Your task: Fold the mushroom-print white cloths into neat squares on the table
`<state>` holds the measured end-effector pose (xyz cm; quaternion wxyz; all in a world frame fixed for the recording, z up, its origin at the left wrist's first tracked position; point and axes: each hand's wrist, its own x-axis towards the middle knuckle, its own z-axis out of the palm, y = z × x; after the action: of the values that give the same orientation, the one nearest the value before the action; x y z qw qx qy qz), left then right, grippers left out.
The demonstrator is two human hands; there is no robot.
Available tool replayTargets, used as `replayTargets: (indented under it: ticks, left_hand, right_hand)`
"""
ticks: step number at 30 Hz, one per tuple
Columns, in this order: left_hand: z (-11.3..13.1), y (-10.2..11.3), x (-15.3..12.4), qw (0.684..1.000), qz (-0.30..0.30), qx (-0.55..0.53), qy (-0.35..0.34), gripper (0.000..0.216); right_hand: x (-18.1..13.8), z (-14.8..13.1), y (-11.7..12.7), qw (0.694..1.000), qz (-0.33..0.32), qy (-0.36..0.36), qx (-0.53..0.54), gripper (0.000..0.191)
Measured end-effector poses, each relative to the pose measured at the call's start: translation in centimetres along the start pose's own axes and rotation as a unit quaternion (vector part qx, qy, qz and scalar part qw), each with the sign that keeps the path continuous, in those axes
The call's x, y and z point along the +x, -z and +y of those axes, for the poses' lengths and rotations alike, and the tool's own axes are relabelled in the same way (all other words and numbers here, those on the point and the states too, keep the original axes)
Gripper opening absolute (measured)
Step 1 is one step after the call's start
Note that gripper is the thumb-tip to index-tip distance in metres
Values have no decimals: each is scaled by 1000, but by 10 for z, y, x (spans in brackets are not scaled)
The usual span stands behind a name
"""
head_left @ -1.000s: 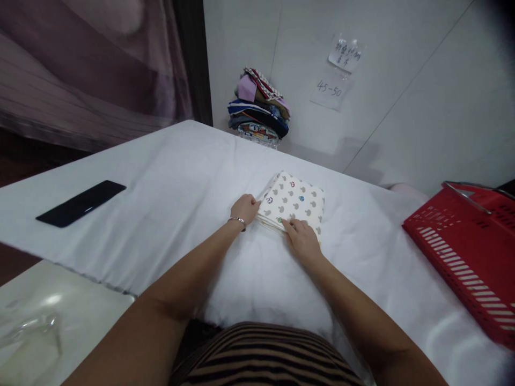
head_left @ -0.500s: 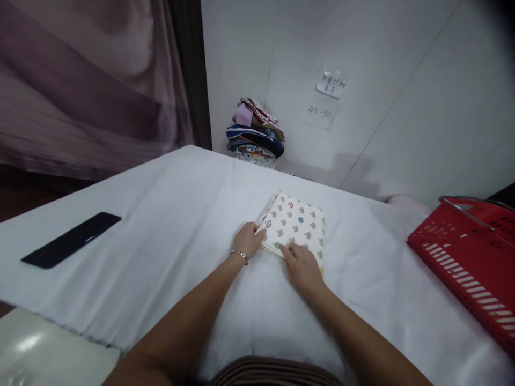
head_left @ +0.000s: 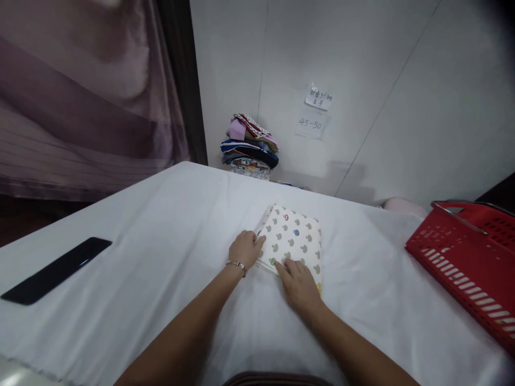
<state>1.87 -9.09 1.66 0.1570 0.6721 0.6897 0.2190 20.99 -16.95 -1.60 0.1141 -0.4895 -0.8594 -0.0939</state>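
A folded white cloth [head_left: 292, 238] printed with small grey, red, blue and green motifs lies on the white-covered table [head_left: 169, 257]. At its left edge is my left hand [head_left: 244, 249], with a bracelet on the wrist; the thumb rests on top while the other fingers are curled at the side, gripping the edge. My right hand [head_left: 300, 281] lies on the near edge of the cloth, fingers stretched out over it. A small yellow patch of the print shows beside that hand.
A flat black object [head_left: 56, 271] lies on the left of the table. On the right stands a red plastic basket [head_left: 462, 262] with a metal handle. Behind the table's far edge is a stack of folded fabrics [head_left: 249, 145] against the wall. Paper notes [head_left: 311, 124] hang there.
The view has tilted up slightly, so things sit lower in the picture. My left thumb has moved from a pinch at the edge to lying over the cloth. The right hand stays on it.
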Motion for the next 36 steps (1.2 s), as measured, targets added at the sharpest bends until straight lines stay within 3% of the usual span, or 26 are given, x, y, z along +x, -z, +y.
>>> replayTargets:
  ticks: [7,11,14,17,19,22,25,29,32,36]
  left_hand:
    - [30,-1,50,997,-68,36,18,45]
    - [26,-16,59,995,-81,33,39,39]
    - [18,-24,56,996,-69,15,48,35]
    - [13,-26,53,997,-66,4,49,32]
    - [12,-26,52,996,-66,-2,51,30]
    - [13,-25,51,997,-57,-8,58,29]
    - [14,-23,50,997,-38,-15,63,31]
    - [14,-19,53,992,-72,-43,91,44]
    - [16,-21,53,986,-123,-46,102,44]
    - [22,-34,34,981,-154,-77,90,43]
  right_hand:
    - [0,0,-3,1000,6,-1,17,50]
    - [-2,1,-2,999,11,-13,46,47]
    - [-2,4,7,992,11,-28,126,43]
    - [4,19,16,963,15,-56,262,29]
    - [13,38,18,940,54,-106,320,26]
    - [29,77,11,925,147,-186,298,29]
    - [39,113,-7,907,164,-282,268,45]
    - [46,135,-35,813,117,-423,382,71]
    - [54,139,-41,779,108,-441,433,80]
    - [68,158,-31,789,107,-412,443,76]
